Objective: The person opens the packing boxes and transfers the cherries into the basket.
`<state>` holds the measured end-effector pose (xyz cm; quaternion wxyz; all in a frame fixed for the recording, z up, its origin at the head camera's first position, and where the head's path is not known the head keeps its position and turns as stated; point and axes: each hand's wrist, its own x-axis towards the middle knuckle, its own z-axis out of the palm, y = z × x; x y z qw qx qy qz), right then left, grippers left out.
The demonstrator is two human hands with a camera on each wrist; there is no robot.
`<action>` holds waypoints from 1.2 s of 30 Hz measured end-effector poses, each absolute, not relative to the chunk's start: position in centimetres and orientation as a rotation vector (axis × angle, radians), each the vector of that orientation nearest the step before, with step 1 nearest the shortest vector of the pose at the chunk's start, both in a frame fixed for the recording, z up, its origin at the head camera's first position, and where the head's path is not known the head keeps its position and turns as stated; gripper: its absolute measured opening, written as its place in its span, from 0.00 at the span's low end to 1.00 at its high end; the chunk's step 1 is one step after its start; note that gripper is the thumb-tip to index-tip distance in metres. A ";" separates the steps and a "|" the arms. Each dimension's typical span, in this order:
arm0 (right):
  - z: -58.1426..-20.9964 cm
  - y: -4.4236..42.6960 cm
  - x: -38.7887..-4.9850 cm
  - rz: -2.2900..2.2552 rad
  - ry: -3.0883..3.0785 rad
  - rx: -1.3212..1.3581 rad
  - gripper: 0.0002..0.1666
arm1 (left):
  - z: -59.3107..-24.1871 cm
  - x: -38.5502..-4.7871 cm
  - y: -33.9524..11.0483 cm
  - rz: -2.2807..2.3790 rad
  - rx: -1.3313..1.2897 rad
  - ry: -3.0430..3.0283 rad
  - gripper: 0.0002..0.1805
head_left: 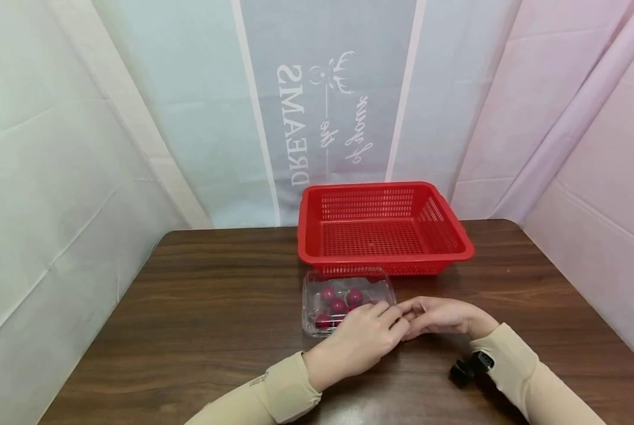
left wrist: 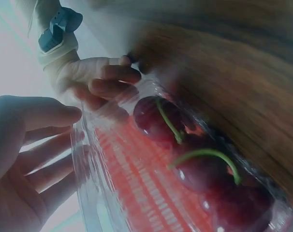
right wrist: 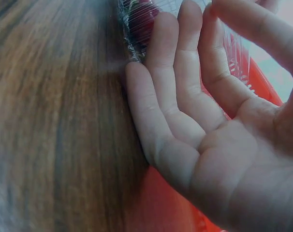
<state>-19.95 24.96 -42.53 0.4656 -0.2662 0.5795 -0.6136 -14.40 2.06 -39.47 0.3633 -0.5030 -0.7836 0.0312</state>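
A clear plastic container [head_left: 310, 301] holding several dark red cherries [head_left: 338, 305] stands in front of the red basket. Over its near right part, my left hand [head_left: 359, 339] bends its fingers at the rim; in the left wrist view the left hand [left wrist: 21, 159] has its thumb along the edge of the container [left wrist: 91, 169]. At the right end is my right hand [head_left: 444, 316]. The right wrist view shows the right hand [right wrist: 219, 121] with its fingers along the container's wall, thumb and forefinger meeting at the edge. Stemmed cherries [left wrist: 199, 164] lie inside.
A red perforated basket [head_left: 386, 260] stands directly behind the container on the brown wooden table [head_left: 216, 295]. Pale curtains [head_left: 189, 106] hang behind and beside the table. A black device [head_left: 471, 367] is at the right wrist.
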 end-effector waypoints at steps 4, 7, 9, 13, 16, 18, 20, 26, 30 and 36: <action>-42.5 24.9 -20.0 -1.493 1.441 -0.661 0.24 | -39.5 -14.4 1.5 0.056 -1.320 -2.029 0.09; -42.4 24.9 -19.9 -1.487 1.456 -0.660 0.21 | -39.5 -14.3 1.1 0.054 -1.323 -2.041 0.12; -42.3 24.8 -19.9 -1.484 1.468 -0.651 0.16 | -39.4 -14.3 0.8 0.060 -1.321 -2.038 0.14; -42.1 24.6 -19.7 -1.486 1.474 -0.631 0.10 | -39.2 -14.4 -0.1 0.064 -1.322 -2.045 0.15; -42.0 24.5 -19.6 -1.482 1.482 -0.626 0.07 | -39.2 -14.5 -0.7 0.098 -1.299 -2.018 0.15; -41.8 24.4 -19.5 -1.474 1.491 -0.631 0.07 | -39.2 -14.7 -1.0 0.113 -1.283 -2.002 0.15; -41.8 24.4 -19.6 -1.464 1.499 -0.633 0.06 | -39.2 -14.8 -1.4 0.125 -1.271 -1.982 0.16; -41.6 24.5 -19.6 -1.446 1.528 -0.624 0.06 | -38.8 -15.2 -2.3 0.130 -1.278 -1.959 0.19; -41.6 24.7 -19.7 -1.434 1.549 -0.619 0.05 | -37.8 -15.1 -2.7 0.155 -1.273 -1.971 0.19; -41.4 25.2 -19.6 -1.416 1.582 -0.636 0.03 | -36.2 -15.1 -3.2 0.153 -1.270 -1.937 0.19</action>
